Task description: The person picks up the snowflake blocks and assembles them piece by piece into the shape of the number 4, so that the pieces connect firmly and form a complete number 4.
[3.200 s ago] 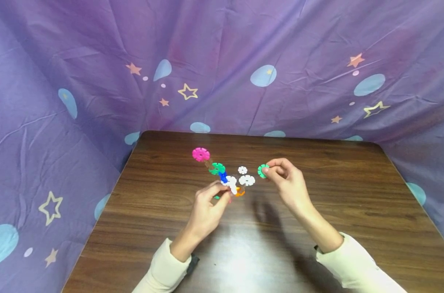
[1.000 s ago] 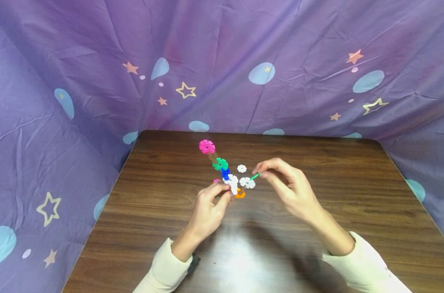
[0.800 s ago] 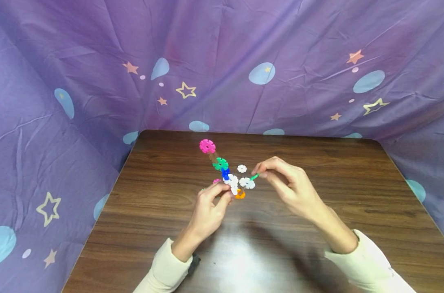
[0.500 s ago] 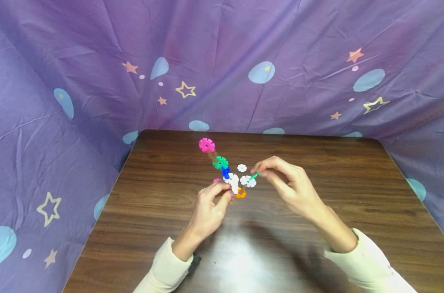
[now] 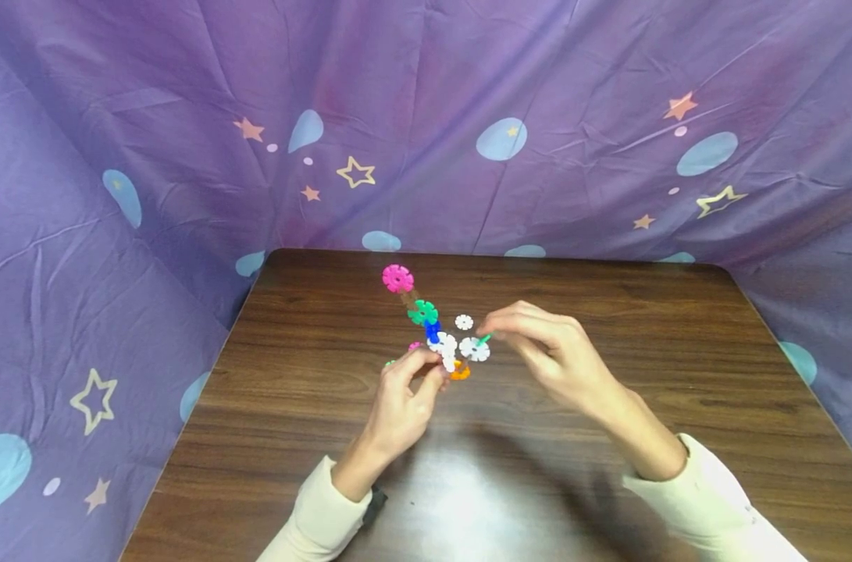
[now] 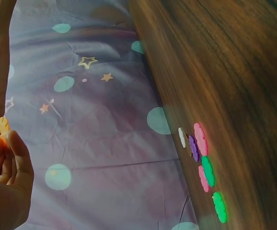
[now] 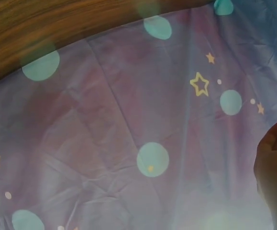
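Grip of the right hand (image 5: 555,347) first, from the head view: I read its fingertips as pinched together on a small green disc (image 5: 485,340), though they cover part of it. That disc shows edge-on just under the fingertips, at their 6 o'clock, its long axis running from 8 to 2 o'clock. Its lower end overlaps the rim of a white disc (image 5: 474,350); I can't tell whether it is seated. The left hand (image 5: 401,394) pinches the white pieces (image 5: 443,345) at the root of a chain (image 5: 422,313) running toward 11 o'clock. The white disc lies at 2 o'clock from that grip, while the right hand is nearer to the green disc. I judge that everything turns on that green edge lining up with the white rim. From the left wrist, I see an orange disc (image 6: 2,125) at the left hand's 12 o'clock, and other discs (image 6: 207,171) on the table (image 6: 243,96) around 3 o'clock. From the right wrist, I get only a green sliver between the fingers, at the frame's 3 o'clock.
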{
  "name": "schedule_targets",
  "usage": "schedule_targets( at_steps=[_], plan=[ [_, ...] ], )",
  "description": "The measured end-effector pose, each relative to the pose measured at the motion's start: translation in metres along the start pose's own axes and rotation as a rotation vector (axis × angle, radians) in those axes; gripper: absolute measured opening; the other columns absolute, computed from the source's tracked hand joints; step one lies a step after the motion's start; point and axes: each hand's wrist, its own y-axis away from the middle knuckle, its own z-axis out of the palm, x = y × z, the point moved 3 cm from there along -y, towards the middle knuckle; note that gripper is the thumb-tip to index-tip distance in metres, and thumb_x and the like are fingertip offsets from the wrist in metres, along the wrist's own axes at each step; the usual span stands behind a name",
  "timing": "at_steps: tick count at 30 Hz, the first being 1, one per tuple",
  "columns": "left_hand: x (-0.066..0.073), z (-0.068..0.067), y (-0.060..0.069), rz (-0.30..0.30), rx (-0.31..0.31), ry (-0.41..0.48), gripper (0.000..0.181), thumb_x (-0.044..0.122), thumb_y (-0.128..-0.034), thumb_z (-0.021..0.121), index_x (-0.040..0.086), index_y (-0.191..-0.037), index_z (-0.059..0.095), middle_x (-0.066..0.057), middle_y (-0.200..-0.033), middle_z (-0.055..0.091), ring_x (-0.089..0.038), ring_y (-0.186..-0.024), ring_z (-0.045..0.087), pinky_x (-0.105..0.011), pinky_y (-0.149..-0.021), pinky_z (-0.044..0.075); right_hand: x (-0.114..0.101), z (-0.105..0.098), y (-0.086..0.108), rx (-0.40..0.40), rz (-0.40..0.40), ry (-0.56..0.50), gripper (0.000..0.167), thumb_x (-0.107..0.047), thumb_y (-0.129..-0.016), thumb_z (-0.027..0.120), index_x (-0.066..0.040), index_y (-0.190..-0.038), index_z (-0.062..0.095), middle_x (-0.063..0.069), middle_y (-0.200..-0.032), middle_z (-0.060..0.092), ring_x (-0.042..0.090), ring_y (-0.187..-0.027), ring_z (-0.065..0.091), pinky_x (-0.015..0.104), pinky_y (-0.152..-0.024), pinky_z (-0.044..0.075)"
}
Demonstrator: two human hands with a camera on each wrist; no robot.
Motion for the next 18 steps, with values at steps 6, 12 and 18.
schedule_targets(
  at_steps=[6,12,18],
  plan=[
    [-0.001,0.003,0.000,-0.023,0.010,0.068,0.005,-0.009,-0.0935,0.063,-0.007,-0.096,0.067,-0.022,-0.085,0.071,-0.030,-0.073,0.070,-0.029,-0.071,0.062,-0.001,-0.001,-0.004,-0.019,-0.034,0.025,0.038,0.022,-0.085,0.062,-0.004,-0.108,0.076,0.009,-0.104,0.077,0.010,-0.104,0.069,0.016,-0.099,0.052],
    [-0.002,0.004,0.000,-0.044,0.026,0.110,0.006,-0.010,-0.0939,0.062,-0.009,-0.097,0.067,-0.025,-0.086,0.071,-0.036,-0.071,0.069,-0.029,-0.069,0.062,-0.003,-0.001,-0.009,-0.037,-0.093,0.071,0.040,0.022,-0.085,0.060,-0.004,-0.110,0.077,0.009,-0.105,0.078,0.014,-0.104,0.071,0.016,-0.101,0.052],
    [-0.003,0.006,0.002,-0.057,0.036,0.147,0.007,-0.011,-0.0946,0.060,-0.011,-0.098,0.066,-0.029,-0.084,0.069,-0.032,-0.070,0.069,-0.031,-0.069,0.063,-0.010,-0.001,-0.018,-0.085,-0.147,0.133,0.043,0.020,-0.085,0.061,-0.006,-0.115,0.076,0.007,-0.107,0.078,0.020,-0.100,0.072,0.018,-0.099,0.054]
  ],
)
